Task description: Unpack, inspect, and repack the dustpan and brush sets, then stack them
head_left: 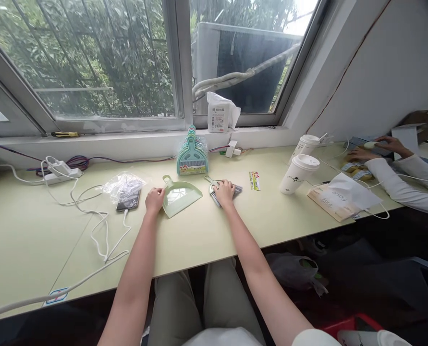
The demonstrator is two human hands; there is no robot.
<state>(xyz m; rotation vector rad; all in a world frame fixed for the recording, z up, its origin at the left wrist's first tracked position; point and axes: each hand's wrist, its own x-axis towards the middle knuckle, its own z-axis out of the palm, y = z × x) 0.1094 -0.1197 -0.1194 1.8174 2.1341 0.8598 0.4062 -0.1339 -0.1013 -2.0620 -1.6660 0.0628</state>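
A pale green dustpan (180, 197) lies on the table in front of me, its handle pointing toward the window. My left hand (154, 200) is closed at the dustpan's left edge, fingers pinched on it. Right of the dustpan, a small brush (215, 198) with grey bristles and a green handle lies on the table. My right hand (224, 192) rests over the brush with its fingers curled round it. Farther right lies a small printed label card (255, 181). Behind, packed dustpan-and-brush sets (192, 156) stand stacked against the sill.
Left are a phone (128, 200), crumpled plastic wrap (123, 185), white cables and a power strip (63, 176). To the right stand two white cups (299, 174) and a tissue pack (338, 198). Another person's hands (379, 150) work at the far right.
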